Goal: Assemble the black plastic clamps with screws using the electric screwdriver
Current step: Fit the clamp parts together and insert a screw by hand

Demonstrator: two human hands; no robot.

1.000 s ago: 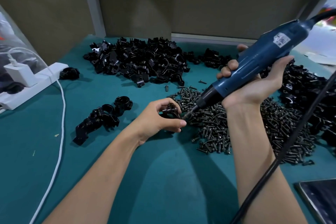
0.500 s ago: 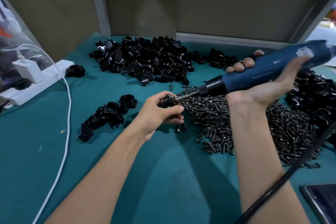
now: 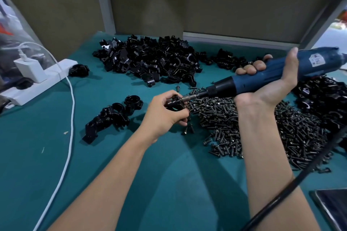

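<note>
My left hand [image 3: 165, 112] grips a small black plastic clamp [image 3: 175, 101] just above the green table, at the left edge of the screw pile [image 3: 262, 129]. My right hand [image 3: 268, 84] is wrapped round the blue electric screwdriver [image 3: 266, 78], which lies nearly level and points left. Its metal bit [image 3: 189, 97] touches the clamp. Most of the clamp is hidden by my fingers. A few assembled clamps [image 3: 110, 116] lie to the left of my left hand.
A large heap of loose black clamp parts [image 3: 150, 60] fills the back of the table [image 3: 169, 184], another heap [image 3: 323, 99] lies at right. A white power strip [image 3: 37, 80] with charger and cable [image 3: 69, 127] sits far left. A dark phone [image 3: 332, 210] lies bottom right.
The screwdriver swung from a steep tilt down to nearly level, and its bit came onto the clamp. My left hand lifted slightly with the clamp and stayed there.
</note>
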